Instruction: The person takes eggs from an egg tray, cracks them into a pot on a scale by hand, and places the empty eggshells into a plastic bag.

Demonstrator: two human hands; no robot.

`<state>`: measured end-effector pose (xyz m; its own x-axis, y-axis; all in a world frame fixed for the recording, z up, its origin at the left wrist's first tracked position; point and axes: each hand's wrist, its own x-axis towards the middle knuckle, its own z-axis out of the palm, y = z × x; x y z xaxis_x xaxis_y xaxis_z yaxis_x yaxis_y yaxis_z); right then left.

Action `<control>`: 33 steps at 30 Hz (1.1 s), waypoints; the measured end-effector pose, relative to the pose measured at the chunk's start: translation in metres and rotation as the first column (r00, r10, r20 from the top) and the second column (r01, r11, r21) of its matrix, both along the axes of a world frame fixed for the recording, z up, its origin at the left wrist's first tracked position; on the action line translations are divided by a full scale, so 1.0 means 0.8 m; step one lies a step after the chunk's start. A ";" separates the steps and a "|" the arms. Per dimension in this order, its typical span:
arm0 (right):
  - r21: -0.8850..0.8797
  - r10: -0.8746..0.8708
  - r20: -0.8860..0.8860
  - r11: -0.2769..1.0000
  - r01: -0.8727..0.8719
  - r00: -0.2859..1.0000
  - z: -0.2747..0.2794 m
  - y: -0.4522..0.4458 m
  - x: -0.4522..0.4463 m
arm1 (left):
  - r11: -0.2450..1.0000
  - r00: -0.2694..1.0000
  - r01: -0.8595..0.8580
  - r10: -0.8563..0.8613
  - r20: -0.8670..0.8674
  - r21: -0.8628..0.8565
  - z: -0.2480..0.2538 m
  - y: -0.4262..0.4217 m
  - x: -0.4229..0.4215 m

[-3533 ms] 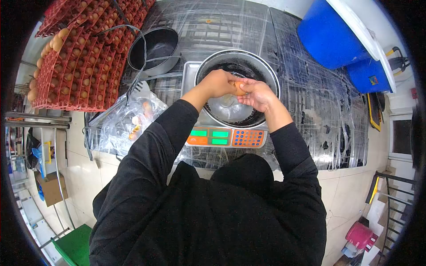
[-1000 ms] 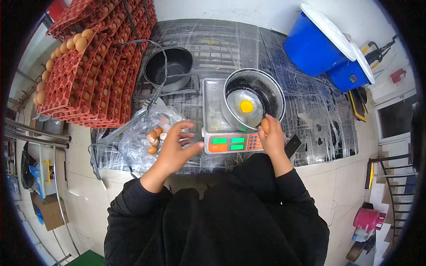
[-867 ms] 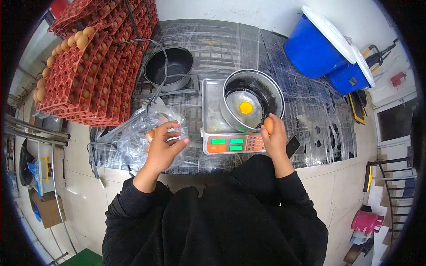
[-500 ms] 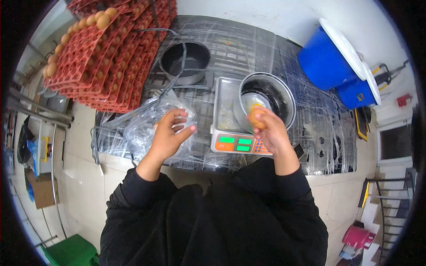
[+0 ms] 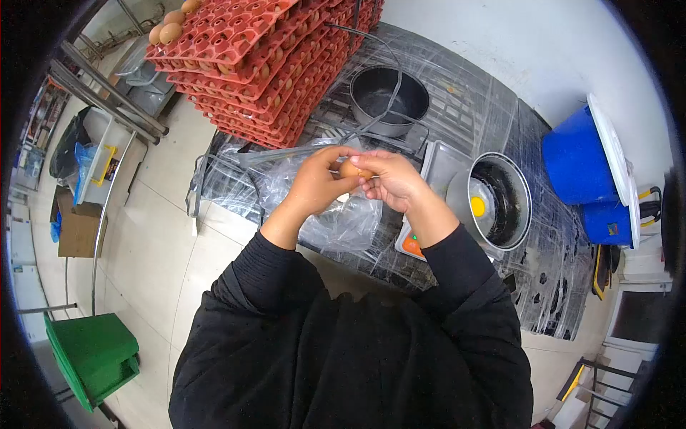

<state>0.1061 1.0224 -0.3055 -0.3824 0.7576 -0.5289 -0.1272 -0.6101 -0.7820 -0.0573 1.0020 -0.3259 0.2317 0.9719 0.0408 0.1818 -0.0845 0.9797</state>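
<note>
A brown egg (image 5: 351,170) is between my two hands, over the clear plastic bag (image 5: 357,227). My left hand (image 5: 319,179) wraps round its left side, and my right hand (image 5: 394,182) grips it from the right with fingertips pressed on the shell. A bit of white shell shows under my hands. To the right, the metal pot (image 5: 518,196) stands on the scale (image 5: 444,163) with a yellow yolk (image 5: 477,206) in it. My right forearm covers much of the scale's orange panel.
Red egg trays (image 5: 246,68) are stacked at the upper left, several eggs on top. A dark empty pot (image 5: 389,100) sits behind my hands, a loose strap across it. Blue lidded bins (image 5: 580,161) stand at the right, and a green bin (image 5: 96,357) at the lower left.
The egg, earlier in my right hand alone beside the pot, is now held by both hands over the bag. My left hand has closed on it. The view has turned left.
</note>
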 end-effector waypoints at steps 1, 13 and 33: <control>0.002 -0.003 0.001 1.000 0.003 1.000 0.001 0.000 0.002 | 1.000 1.000 -0.004 0.003 -0.016 -0.026 0.004 0.001 0.003; 0.136 -0.381 0.113 0.921 0.366 0.917 0.046 -0.028 0.246 | 0.962 0.946 0.192 -0.130 -0.296 0.192 0.058 0.038 0.254; -0.085 -0.411 0.126 0.902 0.422 0.903 -0.113 -0.008 0.411 | 0.868 0.761 0.467 -0.491 -0.425 -0.169 -0.108 0.105 0.431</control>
<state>0.4346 1.0163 -0.3955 0.0164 0.7720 -0.6354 -0.3108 -0.6000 -0.7372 0.2876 1.0860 -0.4122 0.6481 0.7273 -0.2259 0.5413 -0.2312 0.8084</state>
